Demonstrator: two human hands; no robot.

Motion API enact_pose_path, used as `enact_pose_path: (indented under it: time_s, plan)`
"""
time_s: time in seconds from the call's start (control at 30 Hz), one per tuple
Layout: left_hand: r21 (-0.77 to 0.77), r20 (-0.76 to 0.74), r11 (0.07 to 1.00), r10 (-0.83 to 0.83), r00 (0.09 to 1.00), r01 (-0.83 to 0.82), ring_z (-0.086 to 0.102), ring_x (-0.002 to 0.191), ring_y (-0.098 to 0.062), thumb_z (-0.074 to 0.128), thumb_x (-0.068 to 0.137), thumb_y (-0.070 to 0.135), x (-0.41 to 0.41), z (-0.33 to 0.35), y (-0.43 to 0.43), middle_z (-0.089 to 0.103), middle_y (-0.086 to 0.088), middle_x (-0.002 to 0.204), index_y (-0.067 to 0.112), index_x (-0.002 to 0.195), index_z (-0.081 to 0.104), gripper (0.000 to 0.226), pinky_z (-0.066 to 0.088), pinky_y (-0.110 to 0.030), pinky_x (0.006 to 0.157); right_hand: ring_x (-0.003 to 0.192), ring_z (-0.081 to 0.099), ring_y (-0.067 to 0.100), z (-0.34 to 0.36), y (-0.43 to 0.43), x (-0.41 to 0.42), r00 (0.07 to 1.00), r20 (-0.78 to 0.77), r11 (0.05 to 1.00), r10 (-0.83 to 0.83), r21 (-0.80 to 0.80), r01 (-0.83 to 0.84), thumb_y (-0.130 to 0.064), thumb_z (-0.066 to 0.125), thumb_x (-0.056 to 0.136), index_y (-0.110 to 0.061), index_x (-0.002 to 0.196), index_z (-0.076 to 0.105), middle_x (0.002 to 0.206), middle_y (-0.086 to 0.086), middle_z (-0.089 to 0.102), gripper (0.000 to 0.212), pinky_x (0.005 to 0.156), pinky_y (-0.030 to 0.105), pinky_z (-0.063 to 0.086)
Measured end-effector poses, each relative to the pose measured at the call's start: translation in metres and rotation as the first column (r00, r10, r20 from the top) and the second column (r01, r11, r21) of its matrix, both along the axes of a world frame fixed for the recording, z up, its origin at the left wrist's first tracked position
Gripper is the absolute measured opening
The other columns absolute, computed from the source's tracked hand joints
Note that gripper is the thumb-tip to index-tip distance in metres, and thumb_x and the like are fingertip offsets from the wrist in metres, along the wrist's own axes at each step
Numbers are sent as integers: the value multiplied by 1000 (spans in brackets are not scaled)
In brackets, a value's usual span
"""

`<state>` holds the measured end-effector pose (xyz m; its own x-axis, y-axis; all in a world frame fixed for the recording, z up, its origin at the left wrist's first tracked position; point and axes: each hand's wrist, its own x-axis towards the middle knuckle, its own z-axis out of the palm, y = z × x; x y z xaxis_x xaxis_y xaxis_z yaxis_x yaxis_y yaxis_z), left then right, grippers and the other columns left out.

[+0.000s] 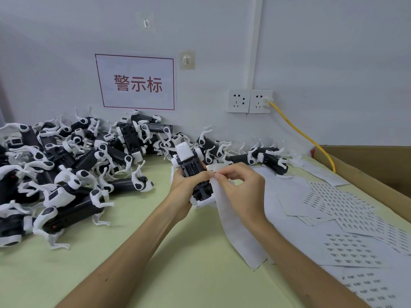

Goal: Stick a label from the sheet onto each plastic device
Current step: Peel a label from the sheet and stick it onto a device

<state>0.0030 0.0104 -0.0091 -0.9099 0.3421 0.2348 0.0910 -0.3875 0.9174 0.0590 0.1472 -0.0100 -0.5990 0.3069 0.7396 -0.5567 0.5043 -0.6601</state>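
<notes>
From the head view, the left grip (pixel 188 190) is curled round a black-and-white plastic device (pixel 191 166), held above the pale green tabletop (pixel 178 252) in the middle of the scene with its white end pointing away toward the wall. The right grip (pixel 241 185) is just beside it, thumb and forefinger pressed together on the upper end of a white paper strip (pixel 239 230), right at the device's edge, where the left thumb also meets it. Whether a label sits between those fingertips is too small to tell. The strip hangs down from the pinch and trails toward the near edge, its lower corner resting on the tabletop, and the side that shows looks blank. To the left lies a big heap of devices (pixel 66 165), black bodies and white curved legs tangled together, reaching back to the wall. A few more devices (pixel 268 160) lie along the wall behind the hands. On the right of the tabletop are spread label sheets (pixel 349 250), overlapping, printed with rows of small dark marks. Beyond them, at the right edge, stands the side of a cardboard box (pixel 369 167). On the wall hangs a white sign (pixel 135 82) with a red border and red characters, two small hooks (pixel 187 60) above and beside it, and a pair of wall sockets (pixel 249 101) with a yellow cable (pixel 300 132) plugged into the right one and running down toward the box.
</notes>
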Motion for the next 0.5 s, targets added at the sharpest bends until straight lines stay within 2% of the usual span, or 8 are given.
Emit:
enact_pose_path:
  time_s: [0.23,0.37,0.5]
  plan:
    - [-4,13,1000,29,1000,-28,65,82,-27,80,67,12,1,0,1,63,-9,82,12,87,61,28,56,-36,73,77,64,13,-1,-2,1,1000,3,1000,-14,0,14,-6,80,81,-14,75,73,75,-10,67,12,75,24,51]
    - [-15,-1,1000,17,1000,-17,63,90,-32,79,70,12,0,-1,1,60,-16,89,11,87,60,26,52,-46,85,76,62,12,-2,-3,1,1000,1,999,-28,19,28,-4,79,81,-11,74,71,74,-7,67,13,74,20,48]
    - [-22,-1,999,32,999,-32,62,91,-32,79,70,13,1,-1,2,59,-15,88,12,85,60,25,50,-48,88,76,63,10,-4,-3,2,999,-5,998,-46,33,47,-5,78,82,-13,74,70,75,-8,66,14,74,17,48]
